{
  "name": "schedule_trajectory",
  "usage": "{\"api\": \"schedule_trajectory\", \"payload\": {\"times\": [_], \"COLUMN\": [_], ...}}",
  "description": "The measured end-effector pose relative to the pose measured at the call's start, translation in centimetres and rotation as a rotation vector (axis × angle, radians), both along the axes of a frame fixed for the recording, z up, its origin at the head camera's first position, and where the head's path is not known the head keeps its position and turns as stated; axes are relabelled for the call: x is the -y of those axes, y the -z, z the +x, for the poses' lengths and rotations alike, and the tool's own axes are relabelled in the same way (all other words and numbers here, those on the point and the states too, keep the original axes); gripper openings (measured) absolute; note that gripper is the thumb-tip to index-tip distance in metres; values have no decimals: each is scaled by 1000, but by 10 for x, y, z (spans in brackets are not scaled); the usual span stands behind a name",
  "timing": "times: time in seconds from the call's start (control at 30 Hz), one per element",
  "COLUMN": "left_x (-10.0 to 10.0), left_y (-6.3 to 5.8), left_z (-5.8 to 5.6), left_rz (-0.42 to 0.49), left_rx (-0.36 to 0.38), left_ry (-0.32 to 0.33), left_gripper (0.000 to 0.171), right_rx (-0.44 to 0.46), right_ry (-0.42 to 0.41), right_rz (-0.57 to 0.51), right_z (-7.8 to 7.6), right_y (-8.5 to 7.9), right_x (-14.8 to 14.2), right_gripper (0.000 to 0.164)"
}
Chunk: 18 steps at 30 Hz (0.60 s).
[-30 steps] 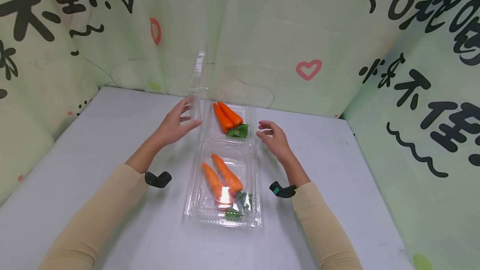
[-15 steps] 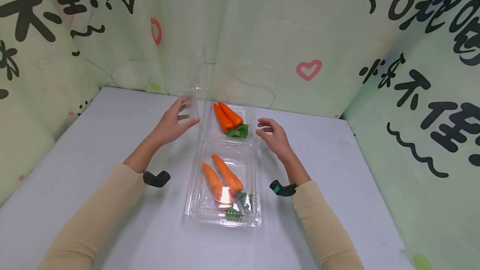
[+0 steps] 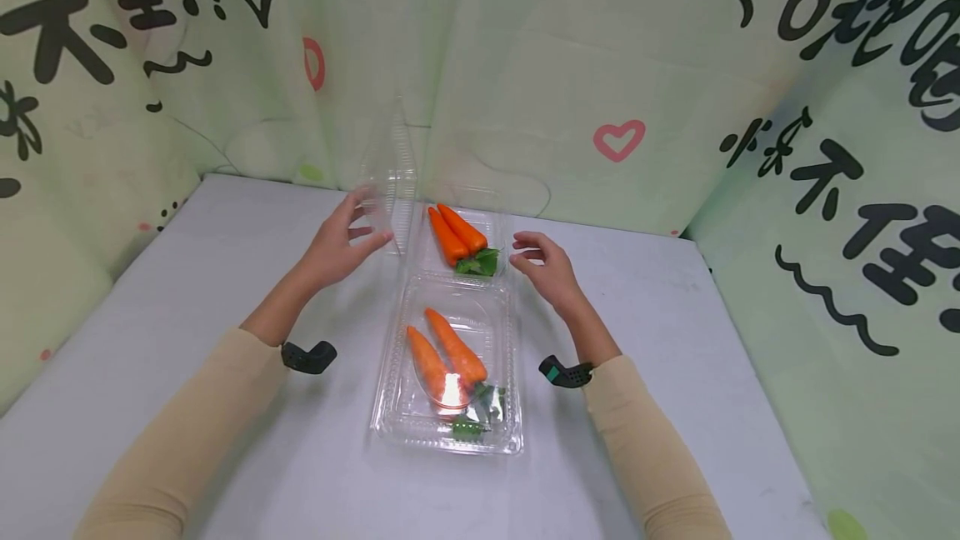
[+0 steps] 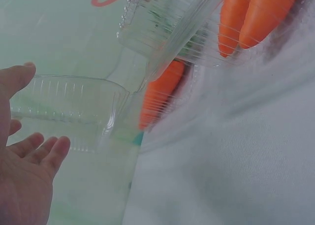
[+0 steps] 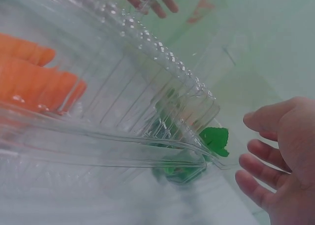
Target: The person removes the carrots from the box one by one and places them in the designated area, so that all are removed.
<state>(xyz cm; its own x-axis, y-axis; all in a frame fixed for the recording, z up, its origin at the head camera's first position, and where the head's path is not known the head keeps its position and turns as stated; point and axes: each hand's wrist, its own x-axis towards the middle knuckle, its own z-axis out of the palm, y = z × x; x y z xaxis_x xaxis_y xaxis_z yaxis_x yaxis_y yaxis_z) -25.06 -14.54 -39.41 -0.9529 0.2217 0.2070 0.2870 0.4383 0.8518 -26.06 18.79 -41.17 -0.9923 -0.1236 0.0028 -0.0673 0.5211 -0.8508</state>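
Note:
Two clear plastic clamshell boxes stand one behind the other in the head view. The back box [image 3: 491, 219] holds two orange carrots [image 3: 455, 232] with green leafy tops, and its raised clear lid [image 3: 393, 177] leans left. My left hand [image 3: 337, 244] is at that lid with fingers spread; in the left wrist view the thumb [image 4: 20, 76] overlaps its rim. The front box [image 3: 405, 432] is closed over two more carrots [image 3: 453, 344]. My right hand [image 3: 551, 273] hovers beside the back box, fingers loosely bent and holding nothing; in the right wrist view it is apart from the plastic.
The boxes stand on a white table [image 3: 660, 340]. Pale green curtains [image 3: 540, 65] with black lettering and red hearts hang behind and on both sides. Each wrist carries a dark strap-on device [image 3: 309, 357].
My left hand has drifted slightly left, and the clear lid has tilted further left with it. The right hand has risen a little. The carrots and front box have stayed put.

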Motion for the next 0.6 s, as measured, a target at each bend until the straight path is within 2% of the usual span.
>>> {"api": "schedule_trajectory", "payload": {"times": [0.27,0.6], "left_x": [3,9], "left_y": [-5,-3], "left_z": [4,3], "left_rz": [13,5], "left_rx": [-6,12], "left_ry": [-11,-40], "left_gripper": [74,77], "right_rx": [2,1], "right_ry": [-6,-25], "right_rz": [12,11], "right_z": [-2,-8], "right_y": [-3,-4], "right_x": [2,3], "right_gripper": [41,42]}}
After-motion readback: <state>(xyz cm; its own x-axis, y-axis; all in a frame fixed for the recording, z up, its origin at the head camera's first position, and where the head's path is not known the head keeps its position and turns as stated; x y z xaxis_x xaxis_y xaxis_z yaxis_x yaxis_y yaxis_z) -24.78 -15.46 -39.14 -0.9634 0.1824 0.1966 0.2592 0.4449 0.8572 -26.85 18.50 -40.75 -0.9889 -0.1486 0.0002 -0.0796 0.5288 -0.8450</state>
